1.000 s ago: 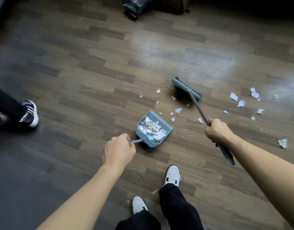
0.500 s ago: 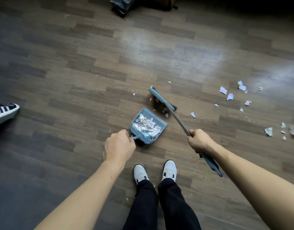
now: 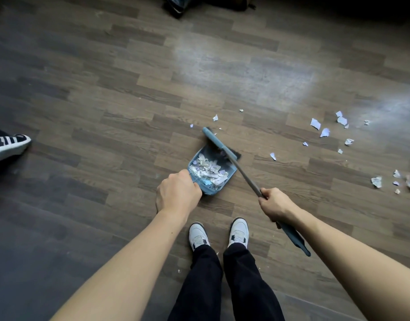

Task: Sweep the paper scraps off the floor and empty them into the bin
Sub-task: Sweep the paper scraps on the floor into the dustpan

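A blue dustpan (image 3: 230, 173) full of white paper scraps (image 3: 209, 169) rests on the wooden floor in front of my feet. My left hand (image 3: 177, 194) grips its handle, which the hand hides. My right hand (image 3: 274, 205) grips the grey shaft of a blue broom (image 3: 219, 143), whose head lies across the dustpan's open mouth. More loose scraps (image 3: 324, 132) lie scattered on the floor to the right, and a few small ones (image 3: 215, 117) sit just beyond the broom head.
Another person's dark sneaker (image 3: 8, 145) stands at the left edge. A dark bag (image 3: 176, 4) sits at the top centre. My own white shoes (image 3: 219, 234) are just behind the dustpan. Crumpled scraps (image 3: 394, 180) lie at the far right.
The broom head has swept leftward and toward me, from open floor to the dustpan's mouth, pushing scraps in. My feet have come together behind the dustpan.
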